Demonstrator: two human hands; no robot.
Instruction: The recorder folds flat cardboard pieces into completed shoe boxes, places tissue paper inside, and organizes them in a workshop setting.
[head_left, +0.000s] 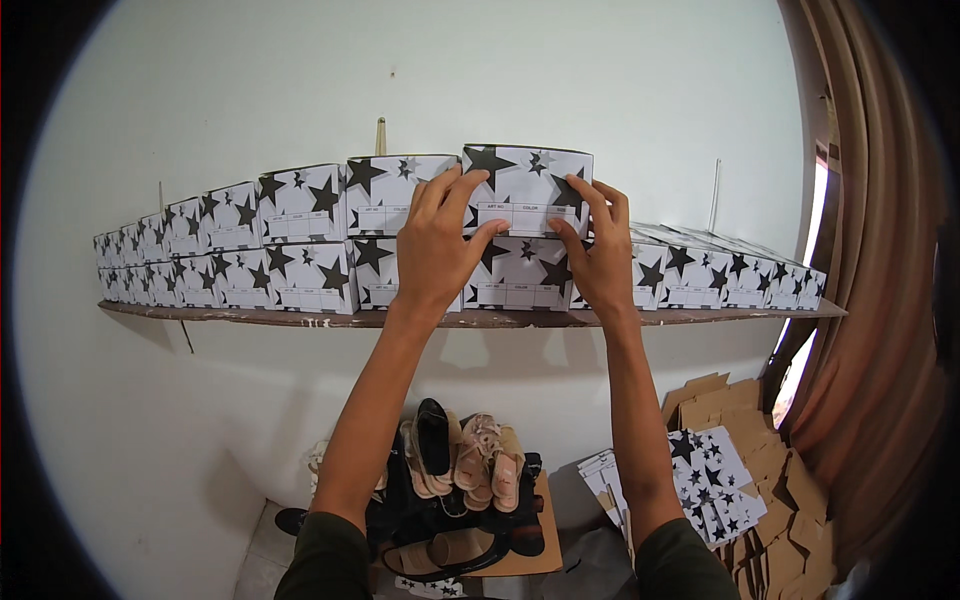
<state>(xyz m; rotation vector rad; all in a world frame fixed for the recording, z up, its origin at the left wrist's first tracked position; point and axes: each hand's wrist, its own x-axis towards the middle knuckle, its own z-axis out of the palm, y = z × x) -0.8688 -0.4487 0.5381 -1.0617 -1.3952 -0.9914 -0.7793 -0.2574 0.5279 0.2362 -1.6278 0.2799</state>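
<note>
White card with black and grey stars is being shown on the front of the shoebox-like carton [530, 163], which is being carried by the upper row, on top of a matching lower carton [518, 272], right of the middle of the shelf's front edge. Its front face is being touched by both hands: at its left side by the left hand [440, 235], at its right side by the right hand [602, 245]. In each hand, thumb and fingers are being held apart, spread over the printed face; whether any weight is being borne by them cannot be told.

From its thin, crisp walls, the carton is being judged light and fairly stiff, though its contents are being hidden. The smooth print may be making it a little slippery, and its panels and corners are probably being dented by hard squeezing. Hold is best being taken low on both side walls, near the base, with pressure being kept even.

Along the front edge of the shelf [400, 319], more starred cartons [298, 202] are being lined up towards the left end, two high, and a single row [690, 275] is being carried towards the right end. On the carton's lower front, a pale label panel is being divided into three fields, each being topped by a short printed heading. No brand name is being displayed on that face.
</note>
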